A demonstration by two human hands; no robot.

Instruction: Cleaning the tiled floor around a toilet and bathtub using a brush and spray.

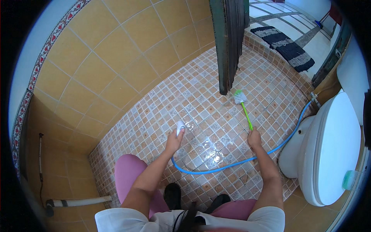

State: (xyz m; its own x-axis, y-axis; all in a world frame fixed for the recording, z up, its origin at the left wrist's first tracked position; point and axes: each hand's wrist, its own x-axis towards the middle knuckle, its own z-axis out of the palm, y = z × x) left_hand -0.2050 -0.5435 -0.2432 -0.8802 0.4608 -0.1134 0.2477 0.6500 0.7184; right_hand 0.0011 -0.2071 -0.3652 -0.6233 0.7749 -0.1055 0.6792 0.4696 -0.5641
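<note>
My left hand (174,141) is closed around a white spray nozzle (180,126), its head pointing away from me. A blue hose (214,170) curves from below that hand, passes by my right forearm and runs to a valve on the wall at the right. In my right hand (254,138) is the green handle of a toilet brush (246,113). The white and green bristle head of the brush is at the floor, close to the lower corner of the door. Under both hands lies a wet, shiny floor of small patterned tiles (203,127).
A white toilet (337,148) with its lid down stands at the right. The dark door (224,49) juts in from the top. Beyond a tiled step lies a striped rag rug (285,47). A pale pipe (84,201) is at the lower left, beside the yellow tiled wall (130,43).
</note>
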